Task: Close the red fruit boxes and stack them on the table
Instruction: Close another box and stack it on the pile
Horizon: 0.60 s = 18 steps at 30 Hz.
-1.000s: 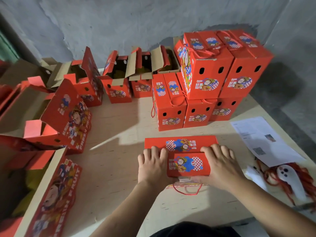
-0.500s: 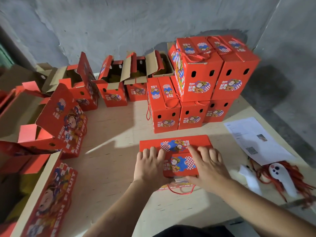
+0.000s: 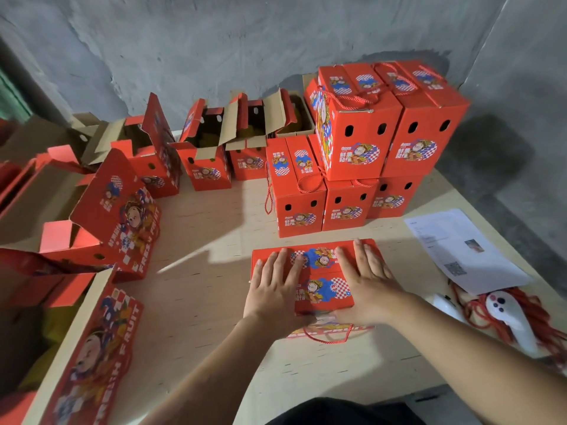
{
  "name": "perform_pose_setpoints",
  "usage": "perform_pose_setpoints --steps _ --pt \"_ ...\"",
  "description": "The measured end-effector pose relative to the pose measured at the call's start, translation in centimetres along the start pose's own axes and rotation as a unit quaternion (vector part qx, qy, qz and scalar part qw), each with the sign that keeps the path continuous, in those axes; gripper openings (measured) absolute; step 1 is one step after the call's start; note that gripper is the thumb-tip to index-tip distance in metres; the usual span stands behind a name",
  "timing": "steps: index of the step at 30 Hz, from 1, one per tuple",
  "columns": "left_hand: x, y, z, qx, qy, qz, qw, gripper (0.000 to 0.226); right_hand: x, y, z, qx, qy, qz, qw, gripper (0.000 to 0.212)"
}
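Left hand (image 3: 274,285): flat on the left part of the box top, fingers straight and spread, pressing down, not gripping anything.
Right hand (image 3: 366,282): same deal on the right part, palm down, fingers stretched out toward the far edge.
Box under the hands (image 3: 319,279): red, lid flaps folded down, sitting near the front middle of the table (image 3: 208,240); red cord handle (image 3: 326,335) poking out at the near side.
Closed boxes (image 3: 362,142): stacked two high at the back right, right behind the pressed one.
Open boxes (image 3: 205,148): row along the back wall plus more on the left, flaps up.
Paper sheet (image 3: 460,250): lying flat on the right.
White gadget (image 3: 503,314): on a tangle of red cords, front right.
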<state>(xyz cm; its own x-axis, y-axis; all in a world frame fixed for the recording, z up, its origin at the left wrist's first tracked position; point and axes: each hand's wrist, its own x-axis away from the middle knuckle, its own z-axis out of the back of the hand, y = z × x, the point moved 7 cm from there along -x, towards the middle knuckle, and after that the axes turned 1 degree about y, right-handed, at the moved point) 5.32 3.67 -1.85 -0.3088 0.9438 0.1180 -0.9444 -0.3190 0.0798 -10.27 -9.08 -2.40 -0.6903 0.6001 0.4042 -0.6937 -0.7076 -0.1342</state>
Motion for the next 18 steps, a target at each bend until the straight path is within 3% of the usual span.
perform_pose_setpoints --steps 4,7,14,16,18 --pt "2.1 0.7 1.3 0.042 0.123 -0.050 0.990 0.110 1.2 -0.4 0.9 -0.026 0.012 0.069 0.997 0.122" --pt "3.1 0.7 1.9 0.094 0.199 -0.045 0.974 0.103 1.2 -0.6 3.0 -0.065 0.122 0.088 0.987 0.096" --pt "2.8 1.6 0.3 0.008 0.165 -0.033 0.986 0.111 2.4 1.2 0.8 -0.013 0.246 0.027 0.969 0.081" --pt "2.1 1.4 -0.3 0.004 0.128 -0.024 0.992 0.113 1.8 1.5 0.4 0.000 0.229 0.015 0.973 0.082" --pt "1.1 1.1 -0.9 0.004 0.087 -0.022 0.996 0.112 0.1 2.0 0.2 -0.009 0.163 -0.005 0.987 0.089"
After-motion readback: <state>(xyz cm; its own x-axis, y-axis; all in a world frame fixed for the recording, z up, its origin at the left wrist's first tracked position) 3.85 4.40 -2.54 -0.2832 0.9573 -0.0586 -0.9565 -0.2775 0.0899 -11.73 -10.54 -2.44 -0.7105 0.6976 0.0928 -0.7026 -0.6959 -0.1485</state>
